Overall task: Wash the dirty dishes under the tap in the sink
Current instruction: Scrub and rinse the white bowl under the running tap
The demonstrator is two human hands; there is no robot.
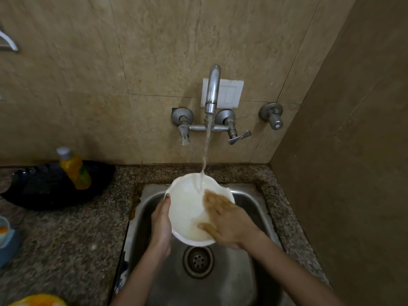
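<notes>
A white bowl (187, 208) is held tilted over the steel sink (249, 202), under the running tap (212, 91). Water falls into the bowl's far side. My left hand (161, 226) grips the bowl's left rim, thumb on the edge and fingers behind it. My right hand (223, 219) lies flat inside the bowl with fingers spread, blurred by motion. The sink drain (198, 260) shows below the bowl.
A dark pan (44, 191) with a yellow soap bottle (75, 168) stands on the granite counter (72, 239) at the left. A blue item (6, 246) and a yellow item (37, 301) sit at the left edge. A brown wall (342, 173) closes the right.
</notes>
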